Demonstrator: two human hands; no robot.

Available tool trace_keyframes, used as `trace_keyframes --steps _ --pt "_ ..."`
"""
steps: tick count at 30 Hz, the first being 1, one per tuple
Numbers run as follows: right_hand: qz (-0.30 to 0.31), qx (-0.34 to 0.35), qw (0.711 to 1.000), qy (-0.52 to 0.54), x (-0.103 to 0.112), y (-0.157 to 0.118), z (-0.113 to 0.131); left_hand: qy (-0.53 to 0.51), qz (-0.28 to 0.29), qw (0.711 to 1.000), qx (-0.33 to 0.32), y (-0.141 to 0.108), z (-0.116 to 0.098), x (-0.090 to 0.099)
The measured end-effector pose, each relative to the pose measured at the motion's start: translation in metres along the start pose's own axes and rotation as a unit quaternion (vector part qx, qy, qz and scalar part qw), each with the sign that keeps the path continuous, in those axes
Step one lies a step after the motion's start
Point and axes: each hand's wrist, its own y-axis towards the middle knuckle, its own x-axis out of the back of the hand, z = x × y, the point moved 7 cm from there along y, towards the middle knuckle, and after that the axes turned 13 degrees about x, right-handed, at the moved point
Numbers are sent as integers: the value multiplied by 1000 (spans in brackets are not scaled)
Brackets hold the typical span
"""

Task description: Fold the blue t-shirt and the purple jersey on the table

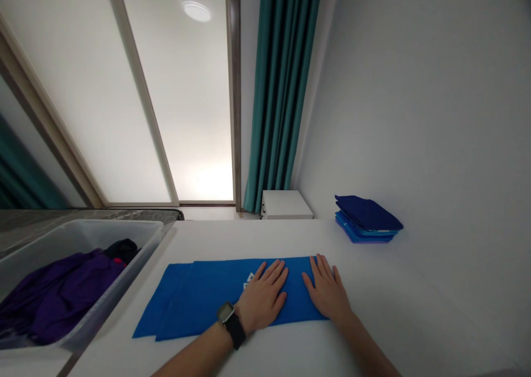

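A blue cloth [207, 294] lies flat on the white table [257, 236], folded into a long band with offset layers at its left end. White print shows near its middle, partly covered by my left hand [263, 297]. That hand rests palm down on the cloth with its fingers spread, and a dark watch is on its wrist. My right hand [327, 291] lies flat over the cloth's right end, fingers apart. Neither hand grips anything.
At the table's back right, near the wall, sits a stack of folded blue cloths [367, 219]. A translucent bin [155, 230] on the left holds purple and dark cloth [74, 283]. Beyond the table are a white cabinet [286, 204] and a teal curtain [282, 100].
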Motion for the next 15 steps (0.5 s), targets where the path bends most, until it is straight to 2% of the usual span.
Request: trace_keyframes --steps 4,10,13,15 --pt "3 11 1000 4 -7 7 -7 -9 32 999 -34 -14 6 14" --pt "21 66 998 4 0 29 -19 -29 103 992 -73 -34 30 53" --pt "-5 51 999 -12 14 32 -10 -37 148 982 -108 -39 41 69" --pt "-13 24 1000 -7 19 28 6 -38 176 974 -134 -41 48 74"
